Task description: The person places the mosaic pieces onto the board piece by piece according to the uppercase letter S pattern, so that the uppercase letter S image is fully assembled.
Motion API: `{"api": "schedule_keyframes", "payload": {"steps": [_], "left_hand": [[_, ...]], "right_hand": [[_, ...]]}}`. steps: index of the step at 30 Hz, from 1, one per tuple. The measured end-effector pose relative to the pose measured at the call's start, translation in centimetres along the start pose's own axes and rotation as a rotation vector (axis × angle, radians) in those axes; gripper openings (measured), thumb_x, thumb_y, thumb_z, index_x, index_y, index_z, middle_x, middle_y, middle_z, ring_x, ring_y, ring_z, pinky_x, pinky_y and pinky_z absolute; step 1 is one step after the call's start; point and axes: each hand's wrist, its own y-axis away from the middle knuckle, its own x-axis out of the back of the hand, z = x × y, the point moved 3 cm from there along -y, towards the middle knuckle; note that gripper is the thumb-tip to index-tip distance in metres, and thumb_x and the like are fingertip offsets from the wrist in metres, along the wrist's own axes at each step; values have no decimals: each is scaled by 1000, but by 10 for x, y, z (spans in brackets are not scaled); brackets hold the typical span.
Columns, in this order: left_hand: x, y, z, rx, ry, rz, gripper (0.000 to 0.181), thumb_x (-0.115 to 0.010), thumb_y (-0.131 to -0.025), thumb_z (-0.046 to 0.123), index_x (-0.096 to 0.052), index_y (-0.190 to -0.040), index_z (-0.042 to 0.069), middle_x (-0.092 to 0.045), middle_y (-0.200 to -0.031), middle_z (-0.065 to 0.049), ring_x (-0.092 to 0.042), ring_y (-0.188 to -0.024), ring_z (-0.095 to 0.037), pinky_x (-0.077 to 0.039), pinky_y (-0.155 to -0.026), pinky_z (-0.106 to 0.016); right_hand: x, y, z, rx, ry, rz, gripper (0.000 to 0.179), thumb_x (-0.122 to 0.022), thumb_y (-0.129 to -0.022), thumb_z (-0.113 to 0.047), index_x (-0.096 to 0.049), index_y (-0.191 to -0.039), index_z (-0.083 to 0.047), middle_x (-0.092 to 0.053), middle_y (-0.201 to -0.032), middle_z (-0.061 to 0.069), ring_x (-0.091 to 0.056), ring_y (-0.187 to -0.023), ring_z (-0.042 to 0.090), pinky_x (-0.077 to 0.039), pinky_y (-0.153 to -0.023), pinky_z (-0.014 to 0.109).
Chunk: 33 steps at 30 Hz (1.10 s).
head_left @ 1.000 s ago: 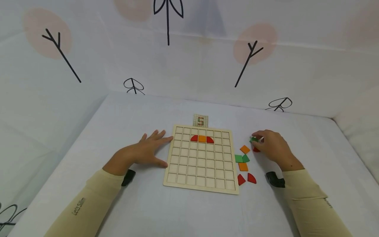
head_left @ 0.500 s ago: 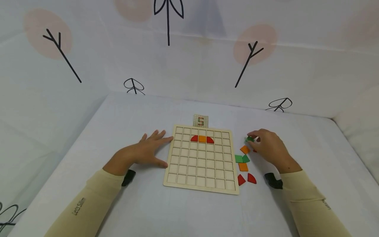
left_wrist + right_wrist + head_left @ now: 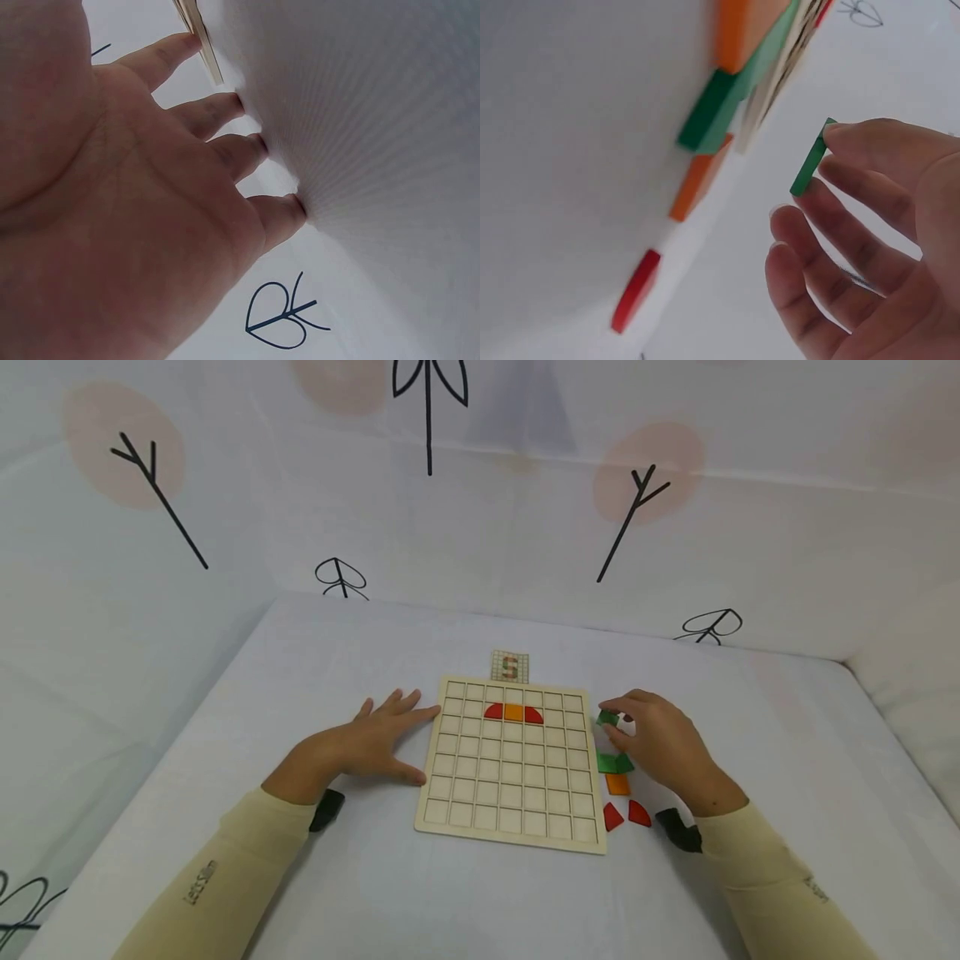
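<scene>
My right hand [image 3: 660,743] pinches a small green tile [image 3: 608,717] between thumb and fingertips, just off the right edge of a wooden grid board [image 3: 510,839]. In the right wrist view that green tile [image 3: 811,159] shows edge-on, raised off the table. My left hand [image 3: 367,742] lies with fingers spread at the board's left edge, thumb and index fingertip right at the rim. The second row of the board bears an orange square tile [image 3: 513,712] between two rounded red tiles, one on its left [image 3: 494,712] and one on its right [image 3: 533,716].
Behind the board lies a small pattern card [image 3: 510,667] with an S-shaped figure. Loose tiles sit along the board's right side: a green square [image 3: 606,763], a rounded green tile [image 3: 623,765], an orange square [image 3: 618,784] and two red tiles [image 3: 640,812]. My right hand hides others.
My right hand has moved left toward the board, carrying the green tile over the loose orange tile. My left hand has stayed in place at the board's edge.
</scene>
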Motion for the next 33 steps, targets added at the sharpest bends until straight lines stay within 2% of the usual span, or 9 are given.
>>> {"api": "schedule_keyframes", "payload": {"steps": [5,12,24,33], "left_hand": [[0,0,2,2,-14,-4,102,-80,-80,53,-21,-160,32,-4,-170,-5,5,-157,-31,4,-125,-59],[2,-2,6,-4,-7,-9,101,-80,-81,50,-21,-161,30,-4,-170,-6,6,-157,-32,4,-125,-59],[0,-7,9,-5,-4,-3,101,-80,-80,51,-21,-161,30,-4,-170,-6,6,-157,-32,5,-125,-59],[-1,-6,7,-8,-14,-11,102,-79,-81,53,-20,-161,32,-3,-170,-5,6,-157,-31,5,-125,-59]], "right_hand": [[4,2,-16,57,-4,32,33,-75,-89,-14,-71,-120,-5,-70,-109,13,-66,-93,29,-59,-70,41],[2,-4,-38,142,1,82,33,-78,-86,-14,-73,-118,-6,-71,-104,10,-67,-91,27,-58,-69,40],[-2,-27,-75,227,-67,84,29,-78,-87,-14,-73,-115,-7,-72,-108,7,-68,-93,26,-59,-74,39],[-12,-40,-104,247,-151,53,27,-76,-89,-14,-73,-115,-6,-71,-106,7,-67,-92,25,-58,-76,37]]}}
